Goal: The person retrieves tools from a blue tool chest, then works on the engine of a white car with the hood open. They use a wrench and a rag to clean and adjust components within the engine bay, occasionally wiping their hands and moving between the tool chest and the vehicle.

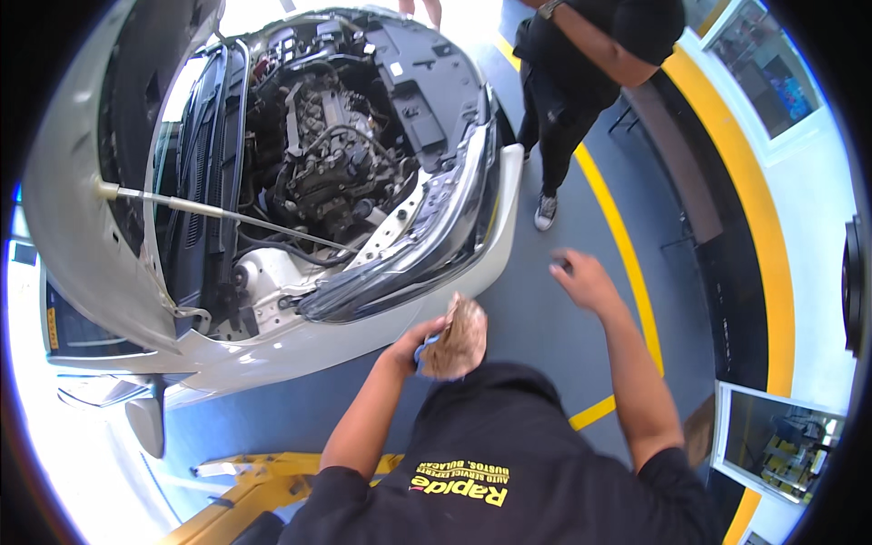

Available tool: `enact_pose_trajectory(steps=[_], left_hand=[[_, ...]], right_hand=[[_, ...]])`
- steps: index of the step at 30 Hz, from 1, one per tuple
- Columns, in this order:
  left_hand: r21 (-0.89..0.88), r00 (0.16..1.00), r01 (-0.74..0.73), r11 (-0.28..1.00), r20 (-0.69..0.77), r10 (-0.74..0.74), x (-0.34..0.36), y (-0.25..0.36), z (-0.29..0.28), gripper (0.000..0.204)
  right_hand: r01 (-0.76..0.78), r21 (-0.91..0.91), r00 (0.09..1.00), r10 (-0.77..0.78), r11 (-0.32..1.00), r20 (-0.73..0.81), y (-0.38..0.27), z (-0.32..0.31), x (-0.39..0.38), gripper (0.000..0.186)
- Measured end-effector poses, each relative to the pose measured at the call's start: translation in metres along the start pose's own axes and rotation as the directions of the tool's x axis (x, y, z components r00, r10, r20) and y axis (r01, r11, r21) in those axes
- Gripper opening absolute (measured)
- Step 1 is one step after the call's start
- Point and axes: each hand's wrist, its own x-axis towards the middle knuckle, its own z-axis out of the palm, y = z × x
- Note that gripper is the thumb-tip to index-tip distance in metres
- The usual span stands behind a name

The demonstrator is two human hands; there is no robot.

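At your far left, the raised hood (pixel 59 218) of the white car stands open, with the side mirror (pixel 147 427) lower down, near the edge of your view. A thin prop rod (pixel 227 214) slants from the hood's underside across the bay to the front edge of the car. Below the car's side, a yellow metal arm (pixel 250 500) lies low, partly hidden behind your own sleeve and forearm. Further right, the engine (pixel 327 150) sits uncovered in its bay, hoses and cables running over it, and nearer to you is the clear headlight (pixel 391 268) at the car's corner. Your left hand (pixel 411 349) is closed around one side of a crumpled, brown-stained cloth (pixel 460 338), fingers mostly hidden by it; a bit of blue shows at its edge. The cloth is in front of your black shirt (pixel 509 445), just beside the bumper in view; whether they touch, you can't tell from here. Your right hand (pixel 586 280) is out to the right above the grey floor (pixel 536 309), half open with the fingers loosely bent; a dark spot shows by the fingertips, and you can't tell whether it is a small thing or only shadow. Beyond it stands a co-worker (pixel 581 82) in dark clothes, and a curved yellow line (pixel 622 241) crosses the floor toward the wall.
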Motion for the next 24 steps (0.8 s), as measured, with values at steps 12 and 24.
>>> enact_pose_trajectory(steps=[12, 24], left_hand=[[-0.243, 0.683, -0.588, 0.772, -0.66, 0.312, -0.055, 0.022, -0.024, 0.057], [-0.339, 0.404, -0.907, 0.248, -0.867, 0.292, 0.118, 0.061, 0.094, 0.066]], right_hand=[[0.618, -0.179, 0.773, -0.55, 0.766, 0.316, -0.229, 0.073, 0.396, 0.027], [0.962, -0.189, 0.27, -0.574, 0.198, 0.773, -0.271, 0.194, 0.591, 0.035]])
